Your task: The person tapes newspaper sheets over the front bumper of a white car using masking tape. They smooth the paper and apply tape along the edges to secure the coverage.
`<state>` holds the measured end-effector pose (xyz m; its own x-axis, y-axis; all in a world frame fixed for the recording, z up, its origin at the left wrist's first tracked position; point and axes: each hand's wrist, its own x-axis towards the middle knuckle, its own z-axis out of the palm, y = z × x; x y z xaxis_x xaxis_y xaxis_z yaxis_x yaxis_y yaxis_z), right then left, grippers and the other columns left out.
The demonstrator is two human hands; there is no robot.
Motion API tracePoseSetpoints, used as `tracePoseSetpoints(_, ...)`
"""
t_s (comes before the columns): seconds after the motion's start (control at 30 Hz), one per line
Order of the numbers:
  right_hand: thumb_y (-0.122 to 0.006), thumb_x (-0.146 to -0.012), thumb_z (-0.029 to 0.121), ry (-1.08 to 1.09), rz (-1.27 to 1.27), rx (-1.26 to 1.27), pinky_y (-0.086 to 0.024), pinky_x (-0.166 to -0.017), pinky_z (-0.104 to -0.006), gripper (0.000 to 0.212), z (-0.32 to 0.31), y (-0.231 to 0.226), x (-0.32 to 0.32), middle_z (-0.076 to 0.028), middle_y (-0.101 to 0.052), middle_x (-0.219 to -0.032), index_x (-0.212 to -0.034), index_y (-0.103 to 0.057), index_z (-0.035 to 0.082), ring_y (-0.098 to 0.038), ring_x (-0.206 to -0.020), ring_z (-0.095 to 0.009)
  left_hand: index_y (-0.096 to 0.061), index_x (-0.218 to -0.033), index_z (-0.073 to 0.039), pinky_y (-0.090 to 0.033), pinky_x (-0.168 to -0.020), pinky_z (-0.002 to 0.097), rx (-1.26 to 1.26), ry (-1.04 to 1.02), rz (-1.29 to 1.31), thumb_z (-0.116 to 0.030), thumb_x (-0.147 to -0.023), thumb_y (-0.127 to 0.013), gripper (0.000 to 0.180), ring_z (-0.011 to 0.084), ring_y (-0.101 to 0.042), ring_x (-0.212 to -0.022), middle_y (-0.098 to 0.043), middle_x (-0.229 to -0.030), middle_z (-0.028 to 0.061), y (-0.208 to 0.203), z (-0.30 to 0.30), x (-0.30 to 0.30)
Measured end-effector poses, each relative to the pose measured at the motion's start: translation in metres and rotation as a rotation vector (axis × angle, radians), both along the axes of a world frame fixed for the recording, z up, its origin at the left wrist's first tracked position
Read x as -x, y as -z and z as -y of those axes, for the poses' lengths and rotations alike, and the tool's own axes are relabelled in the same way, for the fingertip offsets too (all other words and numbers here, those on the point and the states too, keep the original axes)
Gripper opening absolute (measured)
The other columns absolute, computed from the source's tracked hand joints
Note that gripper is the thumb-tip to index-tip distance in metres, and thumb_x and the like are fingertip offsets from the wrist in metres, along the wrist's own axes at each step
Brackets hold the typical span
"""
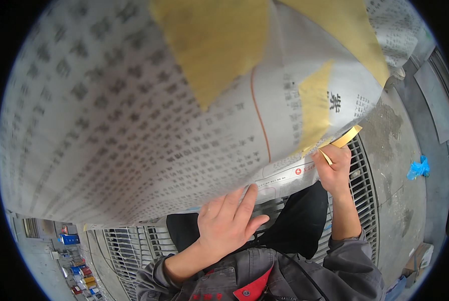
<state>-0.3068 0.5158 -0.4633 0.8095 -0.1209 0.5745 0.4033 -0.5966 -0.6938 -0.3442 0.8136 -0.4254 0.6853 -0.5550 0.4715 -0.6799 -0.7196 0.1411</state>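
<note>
A large curved surface wrapped in newspaper fills the upper part of the view, close above my lap. Yellow masking tape runs across it in several strips, some wide and some narrow. My left hand lies with fingers extended against the newspaper's lower edge. At the right end of that edge, my right hand is closed on a strip of masking tape, whose loose end sticks out past the fingers. What the newspaper covers is hidden.
Metal floor grating lies beneath me, with stained concrete to the right. A crumpled blue plastic bag rests there. Several cans and boxes stand at the lower left, and a cardboard box at the lower right.
</note>
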Motion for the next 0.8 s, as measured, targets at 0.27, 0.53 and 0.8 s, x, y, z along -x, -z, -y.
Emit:
tracePoseSetpoints(0.27, -0.081, -0.090, 0.004, 0.022, -0.009, -0.021, -0.051, -0.073, -0.0361, 0.012, -0.003, -0.002, 0.002, -0.011, -0.067, -0.090, -0.088, -0.077, -0.006, -0.064, -0.082, -0.025, -0.074, -0.129, -0.004, -0.056, -0.100, 0.0463, 0.014, 0.013, 0.009, -0.045, -0.081, -0.083, 0.063, 0.0358, -0.064, -0.123, -0.067, -0.143, 0.0147, -0.003, 0.013, -0.003)
tracePoseSetpoints(0.53, -0.080, -0.091, 0.004, 0.056, -0.016, 0.001, -0.051, -0.074, -0.0355, 0.010, -0.007, -0.002, 0.002, -0.011, -0.066, -0.093, -0.090, -0.077, -0.006, -0.063, -0.084, -0.025, -0.074, -0.127, -0.006, -0.057, -0.099, 0.0445, 0.019, 0.018, 0.021, -0.043, -0.076, -0.084, 0.064, 0.0320, -0.065, -0.122, -0.067, -0.139, 0.0126, -0.008, 0.031, -0.008)
tracePoseSetpoints(0.8, -0.080, -0.090, 0.004, 0.060, -0.015, 0.006, -0.049, -0.073, -0.0337, 0.009, -0.005, 0.001, 0.002, -0.011, -0.064, -0.093, -0.091, -0.077, -0.005, -0.061, -0.082, -0.024, -0.074, -0.128, -0.005, -0.057, -0.098, 0.0455, 0.089, 0.056, -0.077, -0.032, -0.074, -0.087, 0.062, 0.0320, -0.067, -0.118, -0.070, -0.135, 0.0124, -0.009, 0.024, -0.012)
